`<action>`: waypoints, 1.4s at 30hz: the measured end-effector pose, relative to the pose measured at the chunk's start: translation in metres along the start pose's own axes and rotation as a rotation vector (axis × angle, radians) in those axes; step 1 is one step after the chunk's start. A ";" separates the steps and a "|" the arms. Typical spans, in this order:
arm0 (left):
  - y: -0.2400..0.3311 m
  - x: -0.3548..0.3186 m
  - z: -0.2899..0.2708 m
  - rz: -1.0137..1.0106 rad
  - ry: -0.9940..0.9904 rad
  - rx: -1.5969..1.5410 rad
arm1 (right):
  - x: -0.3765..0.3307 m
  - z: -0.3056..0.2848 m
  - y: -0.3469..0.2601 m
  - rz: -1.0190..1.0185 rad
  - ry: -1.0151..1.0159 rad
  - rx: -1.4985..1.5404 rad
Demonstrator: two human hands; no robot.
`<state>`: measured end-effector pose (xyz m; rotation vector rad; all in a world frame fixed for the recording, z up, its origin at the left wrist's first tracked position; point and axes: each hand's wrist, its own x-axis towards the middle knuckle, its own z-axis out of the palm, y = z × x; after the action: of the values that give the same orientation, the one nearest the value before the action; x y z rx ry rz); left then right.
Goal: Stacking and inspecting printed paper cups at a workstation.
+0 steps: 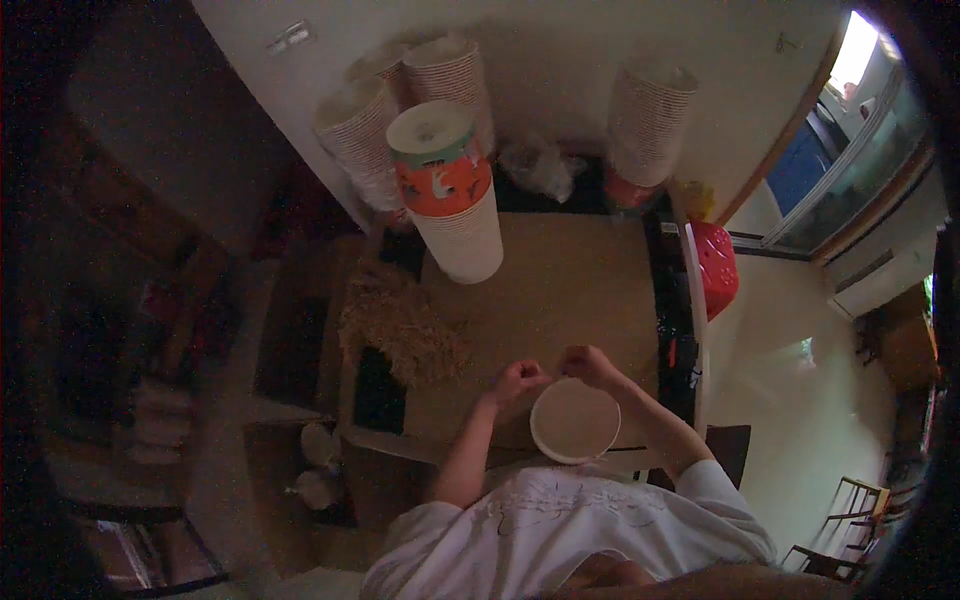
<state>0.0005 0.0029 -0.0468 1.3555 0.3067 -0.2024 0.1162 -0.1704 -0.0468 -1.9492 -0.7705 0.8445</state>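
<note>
A round paper tub with a white rim sits at the table's near edge, close against my body. Just past its far rim, my left hand and my right hand are near each other, fingertips pinched. Whatever is between the fingers is too small and dim to make out. To the left of my hands spreads a loose heap of tan, stringy strands. Beyond it stands a tall stack of white paper tubs, topped by an upside-down tub with an orange and green print.
More stacked tubs in clear wrap line the back wall, with another stack at the back right. A crumpled plastic bag lies between them. Cardboard covers the tabletop. A red plastic basket is beside the right edge.
</note>
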 end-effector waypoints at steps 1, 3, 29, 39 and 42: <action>-0.003 0.001 -0.002 0.018 -0.037 0.034 | 0.002 0.001 -0.004 0.023 -0.017 -0.010; -0.014 0.008 -0.006 0.035 -0.074 0.067 | 0.003 0.000 -0.009 0.047 -0.035 -0.025; -0.035 0.022 -0.002 0.041 -0.220 0.087 | -0.002 0.018 0.000 0.070 -0.008 0.109; 0.015 0.004 0.019 -0.240 -0.098 -0.173 | -0.008 0.015 0.004 0.123 0.010 0.339; 0.007 0.005 0.016 -0.205 -0.060 -0.130 | -0.020 0.014 -0.036 0.068 0.092 0.162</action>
<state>0.0092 -0.0109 -0.0393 1.1869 0.4017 -0.3875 0.0869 -0.1637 -0.0156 -1.8650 -0.5667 0.8256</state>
